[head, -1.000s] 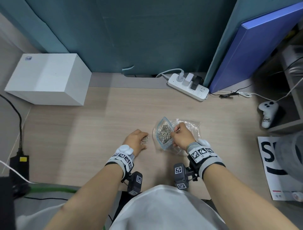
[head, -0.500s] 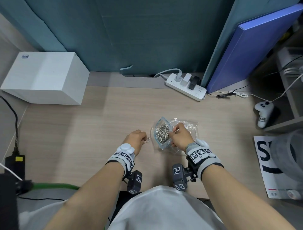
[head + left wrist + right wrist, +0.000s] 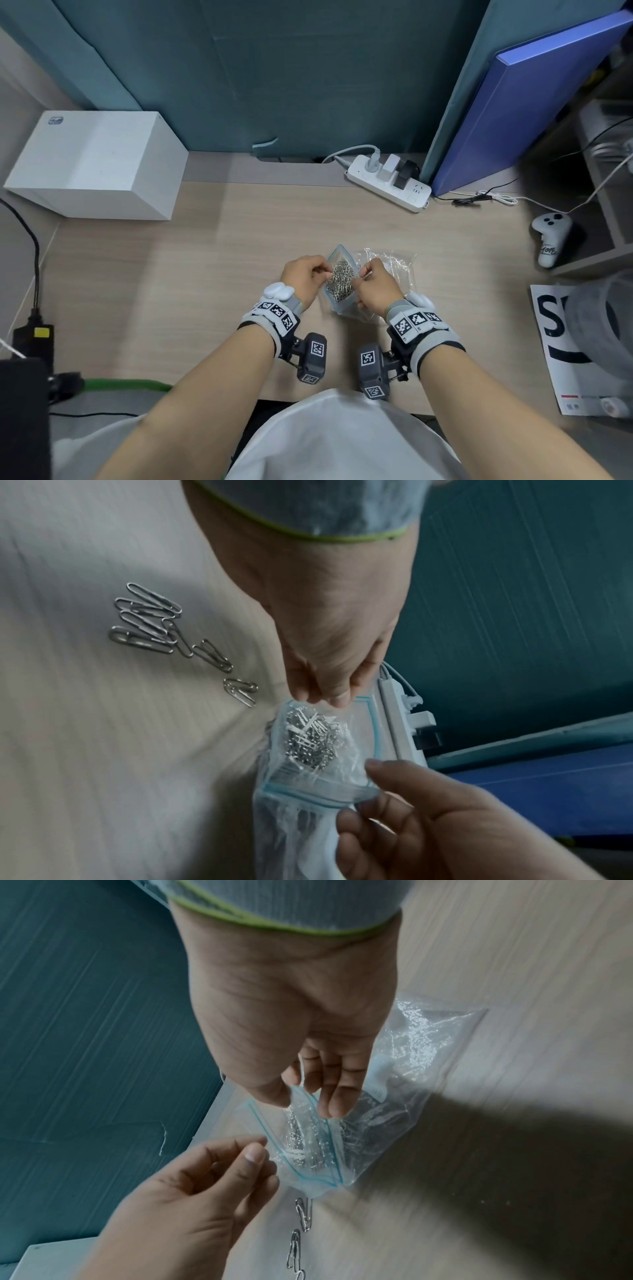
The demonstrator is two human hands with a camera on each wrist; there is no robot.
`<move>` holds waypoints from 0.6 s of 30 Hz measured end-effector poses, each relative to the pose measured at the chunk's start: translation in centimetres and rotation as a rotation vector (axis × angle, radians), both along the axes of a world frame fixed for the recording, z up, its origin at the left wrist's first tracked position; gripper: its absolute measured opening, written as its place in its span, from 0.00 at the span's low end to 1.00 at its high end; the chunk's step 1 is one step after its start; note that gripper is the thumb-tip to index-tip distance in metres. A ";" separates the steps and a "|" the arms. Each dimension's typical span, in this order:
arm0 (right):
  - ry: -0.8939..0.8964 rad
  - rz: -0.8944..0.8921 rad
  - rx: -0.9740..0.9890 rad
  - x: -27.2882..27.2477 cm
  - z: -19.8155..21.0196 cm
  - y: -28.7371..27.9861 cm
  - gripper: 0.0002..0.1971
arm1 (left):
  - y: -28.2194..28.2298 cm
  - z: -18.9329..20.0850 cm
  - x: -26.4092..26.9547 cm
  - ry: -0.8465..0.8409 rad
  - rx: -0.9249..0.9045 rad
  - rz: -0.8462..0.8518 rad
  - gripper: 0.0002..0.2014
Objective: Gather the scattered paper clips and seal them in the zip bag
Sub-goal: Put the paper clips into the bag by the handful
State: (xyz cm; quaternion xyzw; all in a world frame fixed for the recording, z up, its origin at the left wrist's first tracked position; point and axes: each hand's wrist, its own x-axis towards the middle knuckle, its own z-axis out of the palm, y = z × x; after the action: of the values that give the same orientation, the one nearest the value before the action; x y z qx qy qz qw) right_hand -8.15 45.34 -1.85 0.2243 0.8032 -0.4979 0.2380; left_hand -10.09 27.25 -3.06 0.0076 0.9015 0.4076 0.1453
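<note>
A clear zip bag (image 3: 387,267) with a blue rim lies on the wooden desk, its mouth propped open and a heap of silver paper clips (image 3: 339,281) inside. My right hand (image 3: 359,275) pinches the right side of the rim (image 3: 301,1104) between thumb and fingers. My left hand (image 3: 323,270) is at the left side of the mouth, its fingertips (image 3: 322,697) bunched together. The clips it carries are hidden by the fingers. Several loose paper clips (image 3: 147,623) lie on the desk under my left wrist, and they also show near the bag's corner (image 3: 303,1215).
A white box (image 3: 96,164) stands at the back left. A power strip (image 3: 387,181) and a leaning blue board (image 3: 513,113) are at the back right. A white controller (image 3: 551,240) and a printed sheet (image 3: 555,342) lie to the right.
My left hand has lifted off the desk with clips and moved right to the bag's mouth. The right hand has kept its pinch on the rim.
</note>
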 end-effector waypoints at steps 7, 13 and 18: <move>0.002 0.004 -0.012 -0.1 -0.5 0.5 0.09 | -3.0 -2.2 1.7 -0.044 -0.303 0.012 0.09; -0.005 -0.012 -0.018 0.2 -0.7 0.6 0.10 | -2.4 -2.9 1.0 -0.006 -0.378 -0.131 0.03; -0.012 -0.005 -0.010 0.3 -0.6 0.6 0.09 | -5.0 -3.1 0.5 0.032 -0.421 -0.186 0.08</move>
State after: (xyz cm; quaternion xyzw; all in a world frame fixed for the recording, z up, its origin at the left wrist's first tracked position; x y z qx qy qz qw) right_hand -7.85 45.91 -2.44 0.2282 0.7986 -0.5014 0.2426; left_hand -9.61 22.23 -6.16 0.0667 0.9642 0.1953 0.1665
